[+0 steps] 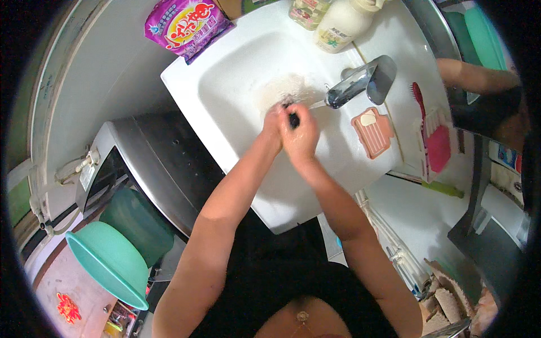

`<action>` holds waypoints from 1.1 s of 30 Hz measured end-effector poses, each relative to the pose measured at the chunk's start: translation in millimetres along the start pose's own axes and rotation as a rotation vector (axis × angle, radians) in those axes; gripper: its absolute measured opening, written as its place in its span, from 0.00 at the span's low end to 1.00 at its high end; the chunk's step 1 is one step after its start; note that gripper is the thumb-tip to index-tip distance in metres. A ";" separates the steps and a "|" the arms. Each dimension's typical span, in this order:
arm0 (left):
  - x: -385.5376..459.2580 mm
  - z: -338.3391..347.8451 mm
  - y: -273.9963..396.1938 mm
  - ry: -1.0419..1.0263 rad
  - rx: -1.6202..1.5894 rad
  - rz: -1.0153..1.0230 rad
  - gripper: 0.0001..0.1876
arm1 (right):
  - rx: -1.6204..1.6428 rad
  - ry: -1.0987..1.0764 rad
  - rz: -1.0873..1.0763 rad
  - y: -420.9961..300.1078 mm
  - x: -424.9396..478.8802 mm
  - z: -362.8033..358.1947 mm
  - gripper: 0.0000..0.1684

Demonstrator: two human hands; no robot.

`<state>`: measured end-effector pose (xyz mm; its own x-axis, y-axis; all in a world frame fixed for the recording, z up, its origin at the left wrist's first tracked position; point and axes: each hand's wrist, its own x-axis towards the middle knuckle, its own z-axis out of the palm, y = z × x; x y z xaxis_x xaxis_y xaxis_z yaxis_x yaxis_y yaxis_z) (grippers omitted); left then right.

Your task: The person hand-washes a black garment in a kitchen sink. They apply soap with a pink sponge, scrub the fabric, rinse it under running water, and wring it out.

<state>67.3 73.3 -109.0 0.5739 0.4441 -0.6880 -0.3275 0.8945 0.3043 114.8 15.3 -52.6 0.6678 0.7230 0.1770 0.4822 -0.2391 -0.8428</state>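
Note:
My left hand (277, 122) and my right hand (302, 133) meet over the basin of the white sink (236, 139). Between them is a small dark item (293, 120), mostly hidden by the fingers; its kind cannot be told. The right hand's fingers curl around it, and the left hand presses against its other side. Water runs from the chrome faucet (353, 86) onto the hands, and cloudy water lies in the basin beyond them. To their right, a pink soap dish (372, 139) holds a piece of pale soap (368, 118).
A purple detergent bag (188, 27) and pump bottle (344, 25) stand along the sink's far rim. At right are a red brush (417, 95) and a mirror (482, 101). A dark appliance (156, 156) adjoins the sink's left side, with a turquoise basin (107, 262) below.

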 end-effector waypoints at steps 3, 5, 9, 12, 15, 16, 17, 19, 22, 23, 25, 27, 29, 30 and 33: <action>8.7 -6.9 8.0 0.083 -0.199 -0.030 0.15 | 0.142 -0.034 -0.050 -2.3 -10.0 2.1 0.15; -17.8 19.4 3.7 0.249 -0.049 0.026 0.17 | -0.061 -0.088 0.085 32.3 13.3 3.9 0.17; -29.5 14.4 23.1 -0.005 0.078 -0.190 0.33 | 0.243 -0.128 0.533 84.6 68.5 -23.5 0.23; -36.4 3.9 51.3 -0.005 0.300 -0.141 0.45 | 0.920 -0.333 0.844 79.1 69.8 -43.9 0.23; -33.2 0.3 49.9 -0.091 0.594 -0.010 0.49 | 1.187 -0.601 0.815 73.5 65.8 -56.2 0.21; -34.0 3.2 48.9 -0.140 0.610 0.006 0.48 | 1.164 -0.642 0.782 68.1 65.8 -57.3 0.21; -34.7 5.8 47.6 -0.190 0.626 0.021 0.46 | 1.139 -0.681 0.748 62.1 65.1 -59.7 0.22; -33.0 9.0 45.3 -0.225 0.723 0.063 0.37 | 0.984 -0.705 0.674 50.9 65.6 -63.9 0.21; -26.6 4.4 43.3 -0.124 0.755 0.134 0.29 | 0.528 -0.447 0.258 55.5 60.9 -56.8 0.21; -28.7 6.0 41.7 -0.088 0.603 0.120 0.24 | 0.320 -0.363 0.251 58.7 61.6 -57.4 0.21; -35.4 8.3 39.9 -0.086 0.383 0.084 0.25 | 0.138 -0.341 0.254 56.1 65.3 -57.3 0.21; -47.6 26.6 38.2 -0.097 0.287 0.037 0.29 | 0.065 -0.242 0.247 49.0 65.7 -54.4 0.21; -40.7 32.6 29.4 -0.073 0.299 -0.025 0.30 | 0.095 -0.067 0.229 35.9 58.8 -42.8 0.20; -34.7 35.2 23.4 -0.062 0.306 -0.059 0.31 | -0.035 0.084 0.028 41.5 50.7 -30.8 0.20; -10.4 26.1 19.1 0.103 0.232 -0.037 0.27 | -0.013 -0.140 0.067 -3.0 18.7 -19.6 0.18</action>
<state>74.7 87.1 -78.9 0.4987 0.4143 -0.7614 -0.1200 0.9029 0.4128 137.0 16.9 -36.8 0.6139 0.7880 0.0476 0.4472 -0.2975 -0.8435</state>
